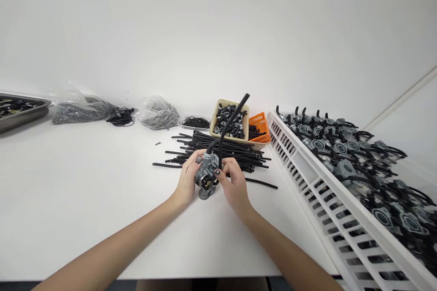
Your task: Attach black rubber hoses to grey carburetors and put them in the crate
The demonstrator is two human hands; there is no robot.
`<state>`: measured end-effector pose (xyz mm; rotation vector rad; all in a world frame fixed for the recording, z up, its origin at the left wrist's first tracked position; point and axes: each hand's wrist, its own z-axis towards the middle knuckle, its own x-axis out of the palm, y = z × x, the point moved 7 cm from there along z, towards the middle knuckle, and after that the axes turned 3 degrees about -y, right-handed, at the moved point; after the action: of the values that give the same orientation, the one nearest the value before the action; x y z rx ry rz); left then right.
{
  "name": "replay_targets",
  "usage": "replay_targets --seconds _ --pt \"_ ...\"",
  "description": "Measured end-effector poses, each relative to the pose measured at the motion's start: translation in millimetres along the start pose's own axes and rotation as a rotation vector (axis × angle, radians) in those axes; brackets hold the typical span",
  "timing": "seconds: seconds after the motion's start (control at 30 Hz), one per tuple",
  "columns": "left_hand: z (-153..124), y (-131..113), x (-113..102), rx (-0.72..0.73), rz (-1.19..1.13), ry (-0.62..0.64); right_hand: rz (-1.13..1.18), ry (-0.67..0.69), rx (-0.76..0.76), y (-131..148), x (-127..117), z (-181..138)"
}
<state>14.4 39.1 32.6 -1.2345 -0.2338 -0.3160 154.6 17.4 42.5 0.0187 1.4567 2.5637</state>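
Note:
A grey metal carburetor (206,168) is held above the white table, tilted, with a brass-coloured part showing in its lower opening. My left hand (187,178) grips it from the left, thumb on the body. On its right side my right hand (235,184) is closed, thumb and forefinger pinching around the lower end of a black rubber hose (221,148) against the body. Whether the fingertips also press on the carburetor is hard to see. A longer black tube (235,112) rises from the carburetor's top and curves up to the right.
Many loose black hoses (194,148) lie behind my hands. Beyond them stand a cream basket of small parts (213,122), an orange basket (262,122) and a tray of black rings (195,122). Plastic bags (159,113) and a metal tray (37,111) are left. A white crate (317,173) of carburetors is right.

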Motion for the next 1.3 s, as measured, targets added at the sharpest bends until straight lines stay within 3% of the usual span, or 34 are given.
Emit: replay_targets --seconds 0.13,0.3,0.57,0.97,1.1,1.3 --pt "-2 -12 3 0.120 0.153 0.043 0.153 -0.083 0.059 -6 -6 3" --pt "-4 -18 7 0.213 0.287 0.106 0.290 -0.084 0.194 -10 -4 3" --pt "-9 -20 11 0.277 0.376 0.132 0.331 -0.089 0.046 5 -4 -2" --pt "-15 -26 12 0.353 0.529 0.139 0.398 -0.087 0.096 1 -3 -2" --pt "-14 -24 12 0.336 0.525 0.139 0.367 -0.055 0.102 -2 -3 1" --pt "-7 -13 8 0.196 0.383 0.110 0.233 0.012 0.144 -5 0 2"
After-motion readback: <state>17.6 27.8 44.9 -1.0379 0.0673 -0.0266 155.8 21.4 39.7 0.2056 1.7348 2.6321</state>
